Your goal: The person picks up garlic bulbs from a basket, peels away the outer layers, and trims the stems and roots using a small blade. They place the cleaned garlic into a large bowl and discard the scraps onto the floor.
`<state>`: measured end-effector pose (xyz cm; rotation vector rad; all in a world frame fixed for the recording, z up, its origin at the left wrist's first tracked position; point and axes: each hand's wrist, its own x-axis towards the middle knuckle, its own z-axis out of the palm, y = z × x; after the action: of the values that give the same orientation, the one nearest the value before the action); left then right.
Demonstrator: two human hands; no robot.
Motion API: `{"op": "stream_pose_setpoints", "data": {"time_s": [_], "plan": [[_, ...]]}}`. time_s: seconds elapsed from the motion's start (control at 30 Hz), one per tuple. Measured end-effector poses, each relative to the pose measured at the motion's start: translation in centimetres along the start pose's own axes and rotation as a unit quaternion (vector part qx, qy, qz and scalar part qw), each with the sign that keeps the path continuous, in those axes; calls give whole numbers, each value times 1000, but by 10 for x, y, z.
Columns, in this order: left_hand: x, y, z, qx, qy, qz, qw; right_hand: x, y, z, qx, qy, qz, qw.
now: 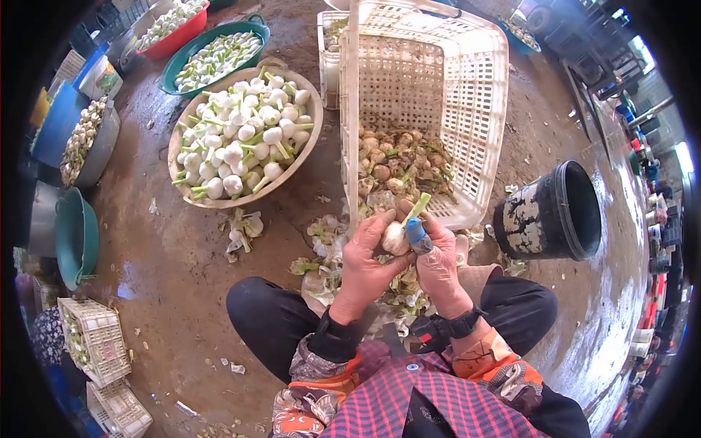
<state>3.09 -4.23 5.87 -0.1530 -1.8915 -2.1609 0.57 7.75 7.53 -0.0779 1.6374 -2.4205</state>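
Note:
Between my two hands is a garlic bulb [395,239] with a short green stem pointing up and to the right. My left hand [364,264] has its fingers wrapped round the bulb's left side. My right hand [437,266] closes on the bulb and stem from the right, with blue tape wrapped on one of its digits. Just beyond my hands, a tipped white plastic crate [467,124] opens towards me, with unpeeled, soil-stained garlic [409,164] inside. Loose garlic skins [328,237] lie on the ground below my hands.
Left of the crate stands a round basin [314,139] heaped with clean white garlic. A green tub [263,36] of garlic sits behind it. A black bucket [537,212] leans at the right. White crates [95,343] and a teal basin [77,237] stand at the far left.

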Motion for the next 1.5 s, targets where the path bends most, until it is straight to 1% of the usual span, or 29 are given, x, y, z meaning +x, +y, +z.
{"op": "stream_pose_setpoints", "data": {"time_s": [0.03, 0.07, 0.1, 0.13, 0.17, 0.27, 0.37, 0.47, 0.57, 0.6, 0.63, 0.7, 0.73, 0.83, 0.87, 0.9, 0.93, 0.97, 1.0, 1.03, 1.07, 1.13, 1.17, 1.2, 1.23, 1.27, 1.37, 1.4, 1.5], "plan": [[-1, 0, -2, 2, -2, 4, 1000, -1, 0, 0, -23, 2, 0, 1000], [-2, -8, -4, -42, -6, -1, 999, -1, -1, 1, -44, 3, 0, 999], [-4, -6, -6, -121, -1, -48, 991, -2, -1, 1, -65, 5, 0, 998], [-6, -3, -5, -200, 3, -95, 975, -1, -3, -1, -50, -9, 12, 999], [-7, 0, -4, -278, 8, -140, 950, -2, -3, -2, -58, -13, 14, 998], [-6, 4, -11, -330, 4, -226, 917, -2, -5, -9, -78, -42, 9, 996], [-6, 3, -13, -400, 14, -230, 887, -3, -5, -11, -46, -60, 37, 996], [-5, -16, -18, -470, 27, -227, 853, -5, -8, -9, -62, -50, 25, 997], [-6, -8, -7, -287, 59, -178, 939, -1, -20, -17, 39, 47, 82, 995], [-9, -9, -4, -240, 47, -150, 958, -1, -21, -13, -69, 58, 50, 995], [-10, -13, -2, -198, 38, -125, 972, -3, -24, -9, -146, 43, 43, 987], [-12, -22, 2, -113, 19, -72, 991, -3, -29, -1, -297, 12, 32, 954], [-12, -23, 2, -131, 15, -100, 986, -1, -23, -3, -191, 51, 55, 979], [-15, -22, 3, -77, 13, -71, 994, 0, -27, -5, -192, 23, 80, 978], [-15, -20, 0, -219, 11, -142, 965, -2, -32, -3, -223, 11, 73, 972], [-14, -18, -5, -355, 8, -209, 911, -3, -32, -6, -305, -7, 27, 952], [-14, -17, -7, -484, 5, -272, 832, -4, -31, -10, -385, -23, -19, 922], [-13, -17, -5, -507, 13, -293, 811, -5, -31, -13, -463, -41, -65, 883], [-13, -19, -3, -530, 22, -313, 788, -4, -31, -15, -507, -49, -137, 850], [-13, -20, -2, -551, 30, -333, 764, -3, -31, -17, -528, -59, -146, 834], [-13, -27, -5, -596, 11, -351, 722, -3, -32, -17, -547, -68, -156, 819], [-12, -24, -7, -585, -17, -373, 720, 1, -32, -17, -584, -87, -179, 787], [-12, -23, -8, -579, -31, -384, 719, 2, -31, -16, -524, -73, -114, 841], [-12, -25, -9, -581, -34, -367, 726, 2, -30, -16, -458, -58, -48, 886], [-12, -28, -8, -583, -37, -350, 732, 2, -28, -15, -387, -41, 19, 921], [-11, -30, -6, -584, -42, -333, 739, 3, -25, -15, -357, -41, 38, 932], [-6, -29, 1, -406, 13, -350, 844, 3, -16, -16, -270, -38, 97, 957], [-6, -24, 3, -418, 19, -337, 843, 1, -16, -11, -331, 6, 25, 943], [-14, -22, 19, -212, 94, -266, 936, 3, 0, -17, -324, 111, 31, 939]]}}
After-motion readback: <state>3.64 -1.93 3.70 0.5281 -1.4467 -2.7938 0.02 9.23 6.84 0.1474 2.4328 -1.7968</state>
